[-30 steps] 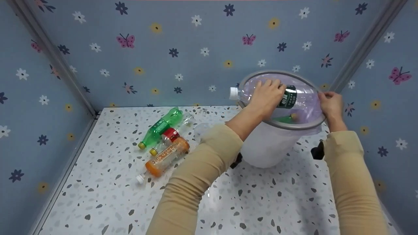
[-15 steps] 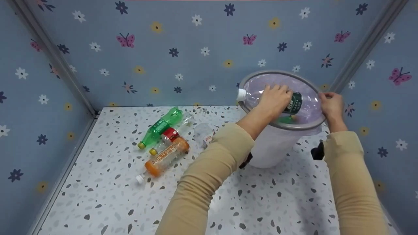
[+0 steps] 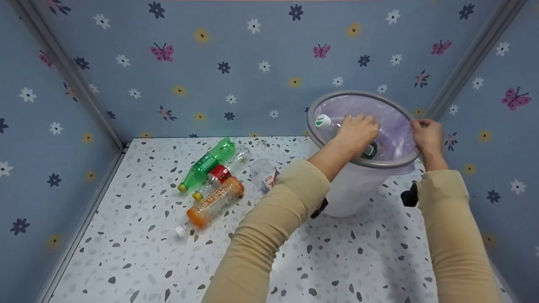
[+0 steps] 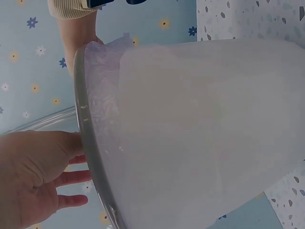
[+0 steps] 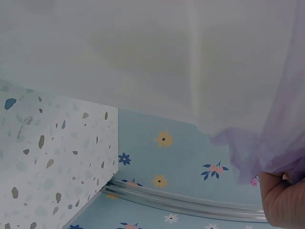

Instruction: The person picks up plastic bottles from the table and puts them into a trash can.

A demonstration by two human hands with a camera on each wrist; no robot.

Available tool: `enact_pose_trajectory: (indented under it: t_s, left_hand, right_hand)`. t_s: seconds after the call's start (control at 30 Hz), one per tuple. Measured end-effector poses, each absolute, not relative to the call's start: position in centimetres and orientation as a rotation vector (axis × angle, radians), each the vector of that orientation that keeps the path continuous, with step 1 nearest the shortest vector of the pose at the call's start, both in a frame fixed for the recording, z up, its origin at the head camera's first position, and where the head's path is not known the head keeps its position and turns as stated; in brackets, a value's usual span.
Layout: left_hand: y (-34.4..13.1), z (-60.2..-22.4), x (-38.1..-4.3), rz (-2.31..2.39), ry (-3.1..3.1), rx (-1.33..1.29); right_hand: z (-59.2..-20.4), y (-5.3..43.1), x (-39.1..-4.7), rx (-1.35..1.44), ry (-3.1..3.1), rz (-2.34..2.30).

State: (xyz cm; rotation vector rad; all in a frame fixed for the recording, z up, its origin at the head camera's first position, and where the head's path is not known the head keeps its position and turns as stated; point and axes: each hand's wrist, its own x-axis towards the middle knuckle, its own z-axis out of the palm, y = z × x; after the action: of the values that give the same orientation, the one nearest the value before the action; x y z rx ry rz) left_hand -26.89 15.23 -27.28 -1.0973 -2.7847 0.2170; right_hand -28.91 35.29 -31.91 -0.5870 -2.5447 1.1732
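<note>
A white bin (image 3: 349, 189) with a grey rim (image 3: 312, 110) and a purple bin bag (image 3: 396, 126) inside it stands tilted. At its mouth is my left hand (image 3: 358, 134), above a clear plastic bottle with a white cap (image 3: 323, 121) and a dark green label (image 3: 369, 150). In the left wrist view the fingers (image 4: 74, 177) look extended behind the rim, and the bottle is hidden. My right hand (image 3: 427, 136) grips the right side of the rim with the bag edge; in the right wrist view, bunched purple bag film (image 5: 267, 152) meets that hand.
Left of the bin lie a green bottle (image 3: 208, 163), a clear bottle with a red label (image 3: 220, 173), an orange-labelled bottle (image 3: 215, 202) and another clear bottle (image 3: 262, 170). Flower-patterned walls (image 3: 252, 50) enclose the speckled tabletop (image 3: 143, 252).
The clear bottle has sunk from across the rim into the bin's mouth, its cap now inside the rim. My left hand has shifted slightly right. The right hand stays at the rim.
</note>
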Motion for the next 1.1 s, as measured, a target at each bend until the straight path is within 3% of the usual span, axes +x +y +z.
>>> enact_pose_trajectory:
  t_s: [0.47,1.1]
  left_hand:
    - [13.7,-26.5,-26.2,-0.07,-2.7,-1.03]
    - [7.9,-27.3,-25.5,-0.481,-2.532,-0.859]
  right_hand:
    - [-31.9,35.3,-28.9,-0.603,-2.554,1.169]
    - [-31.9,35.3,-28.9,-0.584,-2.551,1.168]
